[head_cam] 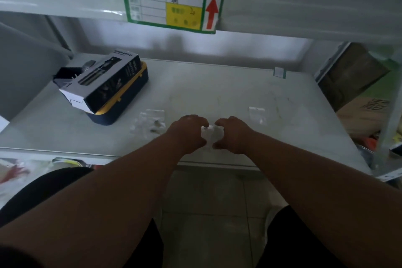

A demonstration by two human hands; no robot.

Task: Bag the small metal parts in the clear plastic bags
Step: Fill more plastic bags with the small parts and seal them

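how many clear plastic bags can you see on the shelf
3 at least: one held between the left hand and right hand, a loose cluster left of the hands that may hold several, and one to the right.

Pale grey shelf surface (217, 85) carries: a dark printed carton (104, 80) lying atop a blue-and-yellow case (121, 102) at back left, a cluster of clear bags with small metal parts (150, 123) left of centre, one clear bag (257, 115) to the right.
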